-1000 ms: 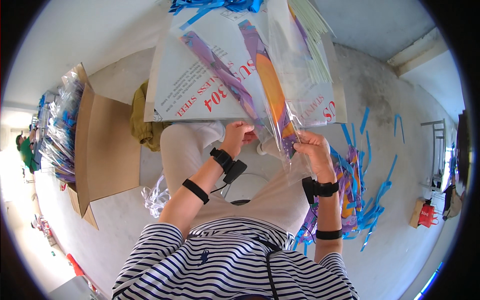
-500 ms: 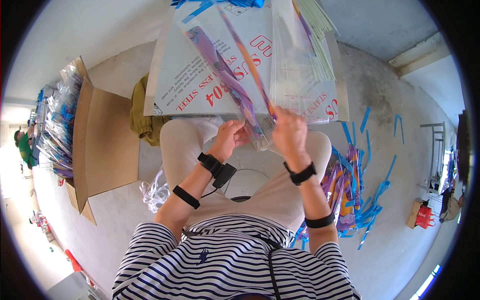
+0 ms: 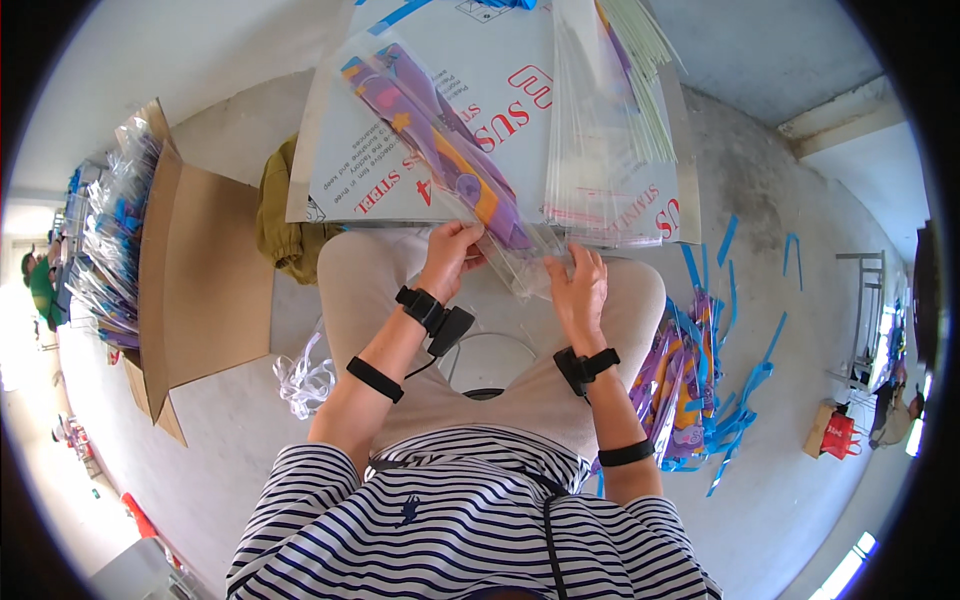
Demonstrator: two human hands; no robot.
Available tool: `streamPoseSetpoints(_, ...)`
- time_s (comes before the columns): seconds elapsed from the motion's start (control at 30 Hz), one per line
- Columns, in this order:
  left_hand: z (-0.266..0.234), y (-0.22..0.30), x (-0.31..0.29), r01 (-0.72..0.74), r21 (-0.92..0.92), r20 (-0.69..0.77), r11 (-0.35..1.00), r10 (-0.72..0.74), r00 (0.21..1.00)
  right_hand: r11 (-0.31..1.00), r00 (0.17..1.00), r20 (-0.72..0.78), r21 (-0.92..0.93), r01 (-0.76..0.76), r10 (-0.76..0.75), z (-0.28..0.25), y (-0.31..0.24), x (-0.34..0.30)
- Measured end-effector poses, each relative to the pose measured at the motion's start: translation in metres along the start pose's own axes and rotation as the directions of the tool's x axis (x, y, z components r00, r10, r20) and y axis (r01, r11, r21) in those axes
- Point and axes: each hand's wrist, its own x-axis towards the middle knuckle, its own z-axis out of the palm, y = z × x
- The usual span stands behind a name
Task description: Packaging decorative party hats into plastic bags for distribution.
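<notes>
A long clear plastic bag [image 3: 520,275] slants over the near edge of the board in front of me, its lower end above my lap. Inside it lie long, folded printed pieces [image 3: 440,150], purple with orange. My left hand [image 3: 452,262] is closed on the bag's left edge near the low end. On the other side, my right hand [image 3: 578,285] pinches the bag's lower right edge between thumb and fingers. A stack of flat clear bags [image 3: 600,190] lies on the board just beyond my right hand.
The board [image 3: 400,205] has a white printed film. At left stands an open cardboard box [image 3: 215,270] full of filled clear bags [image 3: 115,235]. Purple pieces [image 3: 685,390] and blue strips [image 3: 740,430] lie on the floor at right. White ribbon [image 3: 303,375] lies by my left leg.
My right hand has brought a purple-and-orange piece down from above into the bag, beside the purple one. It has let go of that piece and now grips the bag's edge.
</notes>
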Motion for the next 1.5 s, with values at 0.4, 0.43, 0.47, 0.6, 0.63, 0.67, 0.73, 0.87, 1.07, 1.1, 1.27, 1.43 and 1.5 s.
streamPoseSetpoints(0.4, -0.011, 0.018, 0.004, -0.187, 0.258, 0.089, 0.948, 0.170, 0.981, 0.493, 0.595, 0.748, 0.414, -0.765, 0.295, 0.003, -0.001, 0.021)
streamPoseSetpoints(0.43, -0.012, 0.019, 0.003, -0.207, 0.284, 0.107, 0.936, 0.184, 0.977, 0.463, 0.577, 0.771, 0.421, -0.780, 0.270, 0.004, 0.001, 0.023)
streamPoseSetpoints(0.47, -0.012, 0.020, 0.003, -0.228, 0.309, 0.126, 0.923, 0.198, 0.972, 0.434, 0.559, 0.793, 0.427, -0.793, 0.242, 0.006, 0.002, 0.024)
streamPoseSetpoints(0.6, -0.011, 0.022, -0.002, -0.235, 0.380, 0.148, 0.895, 0.192, 0.970, 0.415, 0.586, 0.805, 0.504, -0.757, 0.091, 0.020, -0.002, 0.020)
streamPoseSetpoints(0.63, -0.014, 0.025, -0.004, -0.247, 0.378, 0.143, 0.892, 0.207, 0.968, 0.423, 0.591, 0.803, 0.511, -0.749, 0.077, 0.018, -0.003, 0.018)
streamPoseSetpoints(0.67, -0.017, 0.028, -0.006, -0.294, 0.456, 0.132, 0.840, 0.263, 0.956, 0.428, 0.610, 0.790, 0.530, -0.732, 0.065, 0.015, -0.004, 0.015)
streamPoseSetpoints(0.73, -0.030, 0.036, -0.009, -0.259, 0.453, 0.053, 0.853, 0.264, 0.963, 0.429, 0.611, 0.791, 0.543, -0.722, 0.026, -0.001, -0.015, 0.012)
streamPoseSetpoints(0.87, -0.036, 0.054, -0.012, -0.147, -0.145, -0.119, 0.978, 0.131, 0.984, 0.391, 0.533, 0.844, 0.511, -0.766, -0.060, -0.029, -0.007, -0.010)
streamPoseSetpoints(1.07, -0.047, 0.058, 0.008, 0.012, -0.552, 0.217, 0.834, 0.129, 0.968, 0.407, 0.491, 0.864, 0.489, -0.771, -0.109, -0.075, -0.001, -0.038)
streamPoseSetpoints(1.1, -0.045, 0.061, 0.006, 0.005, -0.585, 0.208, 0.811, 0.145, 0.967, 0.494, 0.505, 0.857, 0.482, -0.724, -0.096, -0.083, 0.002, -0.038)
streamPoseSetpoints(1.27, -0.053, 0.103, -0.040, -0.151, -0.511, 0.244, 0.846, 0.311, 0.918, 0.698, 0.525, 0.847, 0.428, -0.574, -0.088, -0.097, 0.015, -0.033)
streamPoseSetpoints(1.43, -0.106, 0.131, -0.089, -0.283, -0.501, 0.262, 0.818, 0.455, 0.851, 0.829, 0.466, 0.878, 0.338, -0.445, -0.107, -0.100, -0.010, -0.008)
streamPoseSetpoints(1.5, -0.121, 0.153, -0.125, -0.305, -0.540, 0.251, 0.784, 0.496, 0.831, 0.814, 0.447, 0.873, 0.397, -0.423, -0.194, -0.094, -0.005, 0.001)
